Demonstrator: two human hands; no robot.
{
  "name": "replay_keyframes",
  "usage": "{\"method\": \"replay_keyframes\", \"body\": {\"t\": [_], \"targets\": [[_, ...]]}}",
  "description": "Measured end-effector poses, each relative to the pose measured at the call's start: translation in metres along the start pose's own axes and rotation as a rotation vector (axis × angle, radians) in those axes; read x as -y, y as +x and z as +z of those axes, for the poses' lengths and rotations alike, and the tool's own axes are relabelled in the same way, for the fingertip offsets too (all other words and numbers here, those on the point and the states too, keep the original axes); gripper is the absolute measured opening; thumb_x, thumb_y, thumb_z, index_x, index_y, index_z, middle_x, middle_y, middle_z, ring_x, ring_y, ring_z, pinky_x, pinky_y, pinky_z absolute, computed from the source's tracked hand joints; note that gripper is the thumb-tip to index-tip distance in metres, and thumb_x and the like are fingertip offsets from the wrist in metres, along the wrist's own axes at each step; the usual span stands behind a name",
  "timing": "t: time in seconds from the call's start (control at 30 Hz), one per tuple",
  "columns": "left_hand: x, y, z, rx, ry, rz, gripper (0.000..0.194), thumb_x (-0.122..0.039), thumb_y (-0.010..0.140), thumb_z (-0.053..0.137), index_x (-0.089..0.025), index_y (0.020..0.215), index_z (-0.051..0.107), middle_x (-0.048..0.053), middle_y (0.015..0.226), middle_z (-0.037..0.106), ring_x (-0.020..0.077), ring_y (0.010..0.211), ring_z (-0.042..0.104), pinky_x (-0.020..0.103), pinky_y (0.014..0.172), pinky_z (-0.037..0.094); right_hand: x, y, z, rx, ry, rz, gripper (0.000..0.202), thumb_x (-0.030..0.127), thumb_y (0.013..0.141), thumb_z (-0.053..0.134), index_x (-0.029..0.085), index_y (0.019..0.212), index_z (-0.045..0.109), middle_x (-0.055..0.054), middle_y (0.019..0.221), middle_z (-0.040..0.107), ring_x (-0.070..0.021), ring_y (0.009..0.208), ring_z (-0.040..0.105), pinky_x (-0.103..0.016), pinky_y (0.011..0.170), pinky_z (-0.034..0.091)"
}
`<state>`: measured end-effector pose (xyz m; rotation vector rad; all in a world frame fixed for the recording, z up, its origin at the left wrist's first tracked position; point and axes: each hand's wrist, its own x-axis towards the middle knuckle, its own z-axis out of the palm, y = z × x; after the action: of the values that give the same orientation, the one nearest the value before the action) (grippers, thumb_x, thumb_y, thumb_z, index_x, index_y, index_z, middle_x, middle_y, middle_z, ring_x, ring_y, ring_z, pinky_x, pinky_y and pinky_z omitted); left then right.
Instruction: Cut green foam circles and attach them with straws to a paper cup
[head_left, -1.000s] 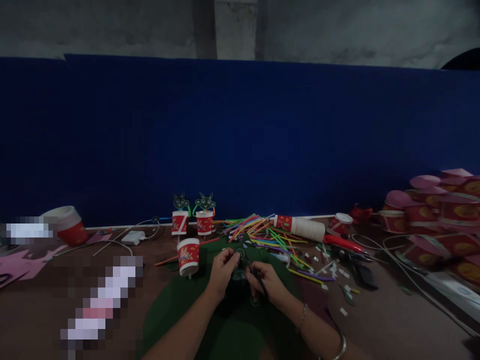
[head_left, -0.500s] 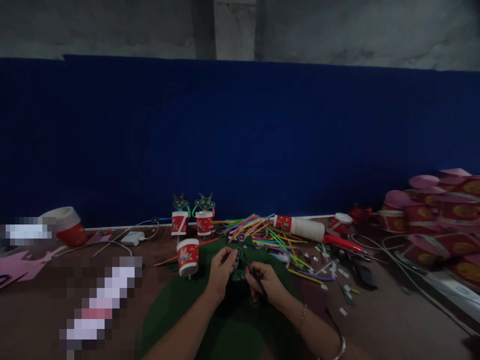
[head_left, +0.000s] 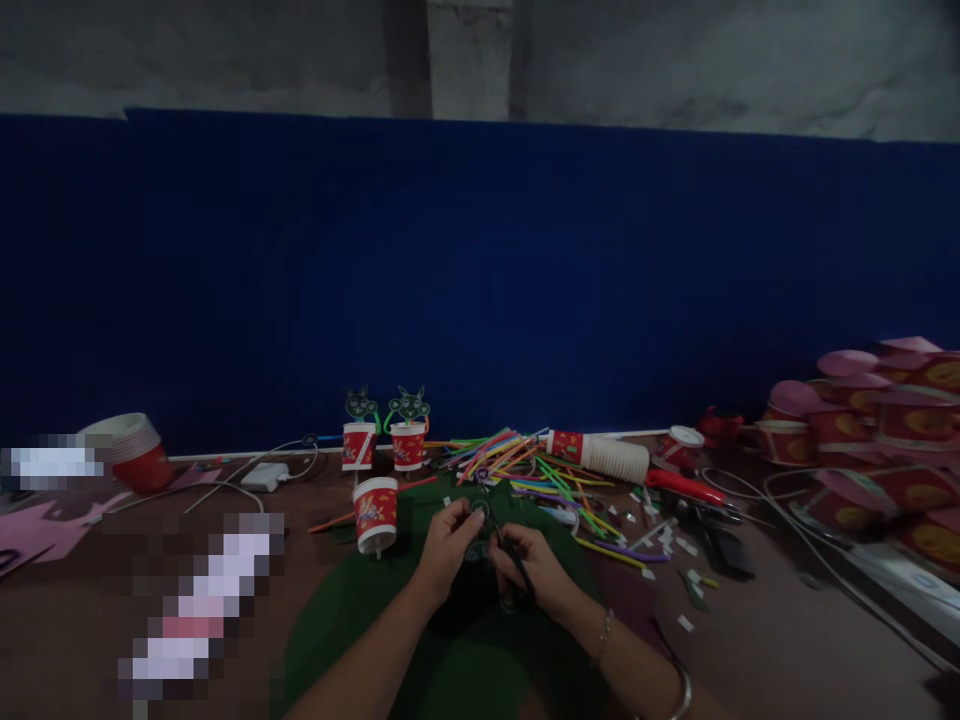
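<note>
My left hand pinches a dark green paper piece with pale outlines drawn on it, one of them a small ring near my fingertips. In my right hand is a pair of dark scissors, fingers round the handles and the blades pointing up beside the paper. Both hands are close together over a large dark green sheet. A red and white paper cup stands left of my left hand. Behind it are two cups topped with dark animal-face cutouts.
Colourful pipe cleaners or straws lie heaped behind my hands, by a toppled stack of cups. White scraps, a red-handled tool and a black object lie right. Decorated red cups are piled far right. Cables and a white adapter lie left.
My left hand has shifted slightly to the right, its thumb now nearer the paper's small ring. The scissors and my right hand stay almost in place.
</note>
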<state>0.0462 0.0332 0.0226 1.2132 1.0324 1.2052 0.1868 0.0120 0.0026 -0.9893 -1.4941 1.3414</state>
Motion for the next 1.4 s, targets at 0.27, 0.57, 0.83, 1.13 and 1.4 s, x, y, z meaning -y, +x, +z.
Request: {"method": "replay_keyframes", "body": {"t": [0.27, 0.57, 0.83, 1.13, 1.4], "targets": [[-0.0002, 0.0005, -0.0001, -0.029, -0.013, -0.005, 0.034, -0.043, 0.062, 0.067, -0.017, 0.057, 0.046, -0.005, 0.050, 0.045, 0.0065, 0.045, 0.035, 0.019, 0.043, 0.025, 0.0033, -0.0001, 0.0007, -0.006, -0.010, 0.021, 0.031, 0.044, 0.069, 0.061, 0.017, 0.066, 0.048, 0.008, 0.038, 0.046, -0.0063, 0.031, 0.040, -0.016, 0.033, 0.030], [0.0016, 0.0027, -0.0018, -0.045, -0.023, 0.019, 0.034, -0.043, 0.062, 0.067, -0.016, 0.057, 0.048, -0.005, 0.050, 0.045, 0.0057, 0.045, 0.033, 0.019, 0.043, 0.023, 0.0019, 0.0003, 0.0005, -0.014, -0.016, 0.026, 0.032, 0.046, 0.068, 0.063, 0.017, 0.065, 0.049, 0.007, 0.039, 0.046, -0.0064, 0.031, 0.040, -0.017, 0.034, 0.031], [0.0026, 0.0034, -0.0012, -0.040, -0.052, -0.003, 0.036, -0.045, 0.061, 0.068, -0.016, 0.059, 0.047, -0.006, 0.050, 0.044, 0.0047, 0.043, 0.030, 0.019, 0.042, 0.020, 0.0049, -0.0002, 0.0025, -0.025, -0.002, 0.045, 0.032, 0.045, 0.067, 0.064, 0.017, 0.064, 0.047, 0.008, 0.037, 0.045, -0.0064, 0.031, 0.040, -0.016, 0.032, 0.030], [0.0027, 0.0035, -0.0011, -0.074, -0.067, 0.002, 0.035, -0.046, 0.062, 0.068, -0.015, 0.061, 0.050, -0.006, 0.051, 0.046, 0.0045, 0.043, 0.032, 0.019, 0.042, 0.021, 0.0044, 0.0002, 0.0021, -0.028, -0.010, 0.043, 0.031, 0.044, 0.067, 0.063, 0.017, 0.064, 0.048, 0.008, 0.037, 0.045, -0.0064, 0.030, 0.040, -0.016, 0.032, 0.031], [0.0009, 0.0025, -0.0016, -0.039, -0.047, 0.023, 0.033, -0.043, 0.063, 0.067, -0.016, 0.061, 0.048, -0.006, 0.050, 0.042, 0.0049, 0.044, 0.032, 0.018, 0.042, 0.022, -0.0010, 0.0014, 0.0020, -0.011, 0.065, 0.039, 0.031, 0.042, 0.065, 0.066, 0.016, 0.065, 0.050, 0.007, 0.037, 0.047, -0.0064, 0.030, 0.040, -0.016, 0.032, 0.031]]}}
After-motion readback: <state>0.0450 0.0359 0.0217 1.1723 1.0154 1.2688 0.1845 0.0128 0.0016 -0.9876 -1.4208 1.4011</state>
